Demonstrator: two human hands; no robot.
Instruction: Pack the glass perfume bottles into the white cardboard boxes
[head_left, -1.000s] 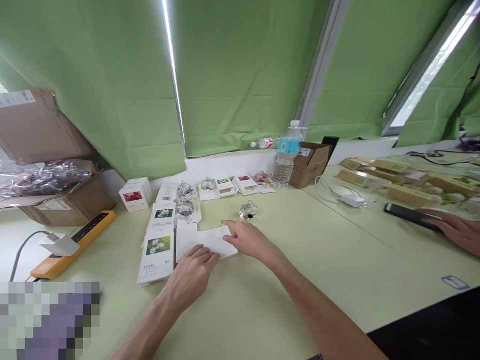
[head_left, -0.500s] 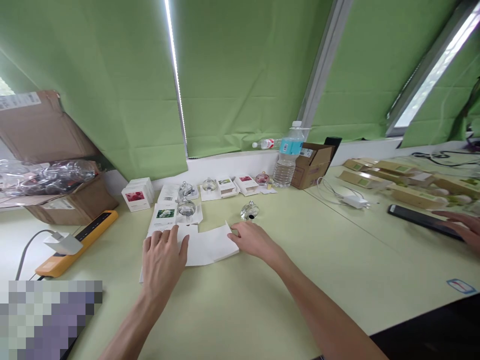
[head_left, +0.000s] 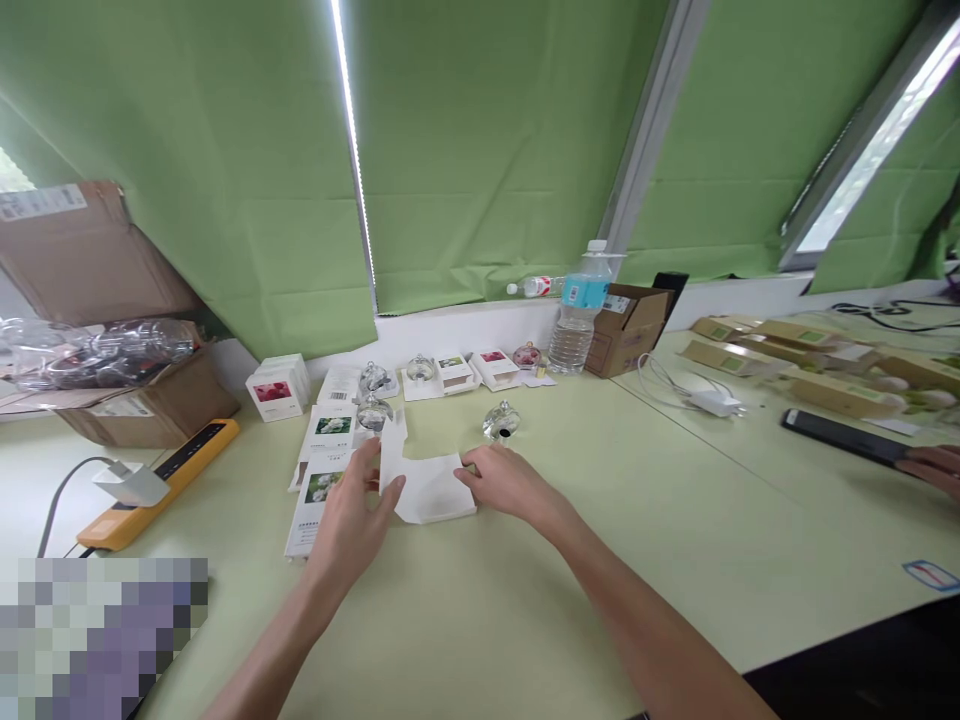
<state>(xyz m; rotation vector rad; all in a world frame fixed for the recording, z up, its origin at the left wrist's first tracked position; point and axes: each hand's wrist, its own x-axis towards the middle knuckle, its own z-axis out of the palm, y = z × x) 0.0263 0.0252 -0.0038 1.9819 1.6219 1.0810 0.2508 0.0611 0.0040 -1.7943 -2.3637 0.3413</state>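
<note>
A white paperboard sheet [head_left: 435, 487], creased like an unfolded carton, lies in front of me with its left panel raised. My left hand [head_left: 360, 510] grips that raised panel, thumb on the near face and fingers behind. At the sheet's right edge, my right hand [head_left: 502, 480] pinches it between thumb and finger. Just beyond the right hand stands a clear glass lidded jar [head_left: 500, 421]. A flat printed carton [head_left: 306, 520] with a white-flower picture is partly covered by my left hand. Above it sits another flower-printed carton [head_left: 330, 428], next to a second glass jar [head_left: 373, 412].
Small white boxes [head_left: 276, 390] stand back left. Along the wall are a pink glass jar [head_left: 526, 355] and a large water bottle [head_left: 577, 320]. An orange power strip [head_left: 161, 490] lies left. At right, another person's hand [head_left: 937, 465] touches a black phone [head_left: 844, 438].
My left hand has lifted the sheet's left panel, uncovering the printed carton beneath. My right hand stays at the right edge. The other person's hand has moved rightward along the phone.
</note>
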